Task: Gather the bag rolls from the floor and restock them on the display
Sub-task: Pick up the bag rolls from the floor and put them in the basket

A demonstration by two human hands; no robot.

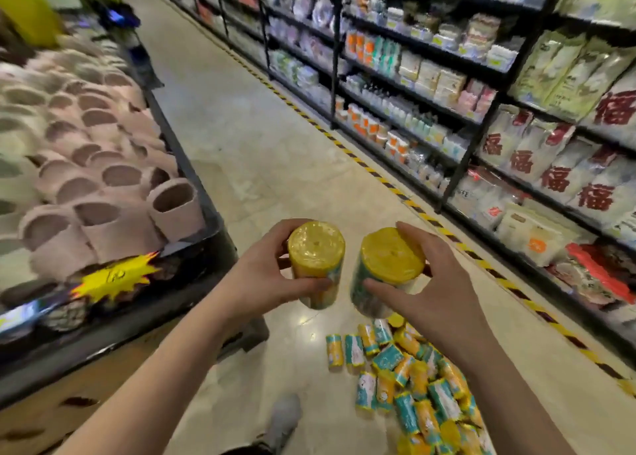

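Note:
My left hand point(266, 275) grips a yellow bag roll point(316, 253) with a teal and yellow label, held upright with its round end facing me. Beside it, my right hand point(433, 289) grips a second yellow bag roll point(390, 256), fingers curled over its top and side. Both rolls are at about waist height above the aisle floor. Below and to the right, a pile of several more bag rolls point(413, 375) lies scattered on the floor. The display table point(192, 179) stands on the left.
The display table holds rows of pink slippers point(103, 186) and a yellow starburst price tag point(115, 279). Dark shelving point(461, 165) with packaged goods lines the right side behind a yellow-black floor stripe point(375, 175). My grey shoe point(284, 423) shows below. The tiled aisle runs ahead.

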